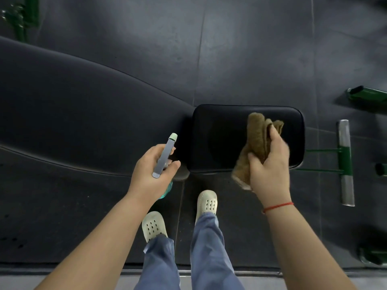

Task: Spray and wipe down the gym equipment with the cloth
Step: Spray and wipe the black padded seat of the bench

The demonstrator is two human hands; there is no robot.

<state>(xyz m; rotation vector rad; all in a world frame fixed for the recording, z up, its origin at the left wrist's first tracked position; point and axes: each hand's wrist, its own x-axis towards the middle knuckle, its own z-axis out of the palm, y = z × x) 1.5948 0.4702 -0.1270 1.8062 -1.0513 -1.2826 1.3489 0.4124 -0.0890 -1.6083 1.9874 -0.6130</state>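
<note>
A gym bench lies below me: a long black back pad on the left and a small black seat pad on the right. My left hand grips a spray bottle with a grey trigger head and pale green nozzle, held at the gap between the two pads. Its teal body shows under my palm. My right hand holds a bunched brown cloth over the seat pad's right part, and the cloth's lower end hangs past the pad's near edge.
The bench's green frame with a steel foot bar sticks out to the right. More green equipment parts lie at far right and at top left. My feet in white clogs stand on dark rubber floor tiles just before the bench.
</note>
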